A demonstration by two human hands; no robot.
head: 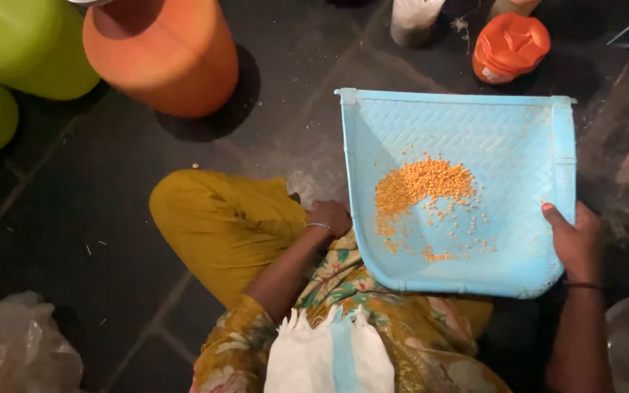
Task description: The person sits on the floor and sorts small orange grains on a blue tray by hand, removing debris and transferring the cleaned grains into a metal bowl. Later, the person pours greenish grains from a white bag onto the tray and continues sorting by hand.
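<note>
Down at the middle of the view, a light blue plastic tray [475, 124] with a woven pattern and raised walls on three sides is held between both hands, over the person's lap. The right hand [576, 240] is closed on the tray's right wall near its open front corner, with the thumb lying over the rim and the fingers hidden underneath. The left hand [329, 217] sits against the tray's left wall with its fingers curled at the edge; how firmly it holds cannot be told, since the tips are tucked out of sight.

On the tray lies a small heap of orange-yellow split lentils [420, 185], gathered left of the tray's centre, with loose grains scattered from it toward the front edge and the right.

Left of the tray a bent knee in mustard yellow cloth [220, 225] rests on the dark stone floor [74, 240]. Beyond the tray's far wall stands an orange lidded jar [509, 45], and next to that a pale container [413, 20]. Well to the left of the tray are a large orange drum [161, 54] and green drums [20, 47]. A clear plastic bag [16, 349] lies far left of the tray's near edge.
</note>
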